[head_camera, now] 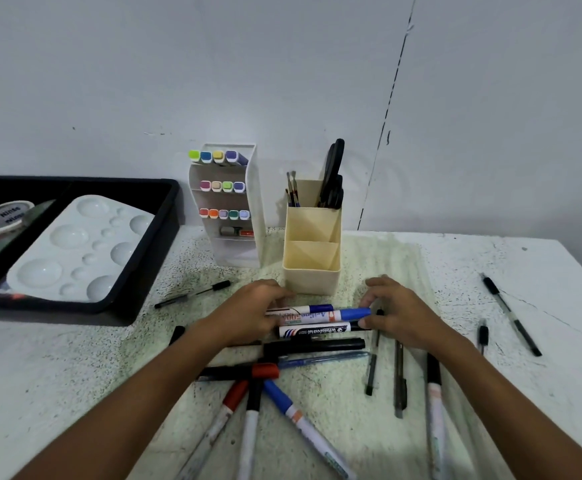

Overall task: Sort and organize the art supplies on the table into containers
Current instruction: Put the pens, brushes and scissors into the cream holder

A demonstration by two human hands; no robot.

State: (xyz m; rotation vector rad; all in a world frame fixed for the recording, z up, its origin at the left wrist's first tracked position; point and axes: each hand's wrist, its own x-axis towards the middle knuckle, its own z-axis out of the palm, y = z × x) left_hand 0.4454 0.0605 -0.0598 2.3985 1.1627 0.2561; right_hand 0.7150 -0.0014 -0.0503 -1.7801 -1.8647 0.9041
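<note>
A: Where's your bundle? Quick.

B: Three markers (317,320) lie side by side on the desk (473,271), just in front of the cream holder (312,268). Long axis runs left to right across your view, caps toward your right.

A: And your hands?

B: One at each end. Your left hand (251,311) covers the barrel ends, fingers curled round them. Your right hand (398,311) pinches the cap end, thumb under, fingers over the blue cap. So both grips are closed on the markers. Neither hand is nearer; the bundle sits squarely between them.

A: Lifted or resting?

B: Can't tell. Looks low, maybe touching the desk.

A: What does the next move turn on?

B: The bundle lies flat and crosswise, while the holder's slots open upward, just behind it. My guess: you'd need to swing the long axis upright before it goes in. The two front slots look free; the back one holds brushes (292,190) and scissors (333,174).

A: Around that?

B: More markers and pens (400,379) are scattered nearer you. A white rack of coloured markers (225,202) stands left of the holder. The black tray (144,271) with the palette (75,251) is far left.
</note>
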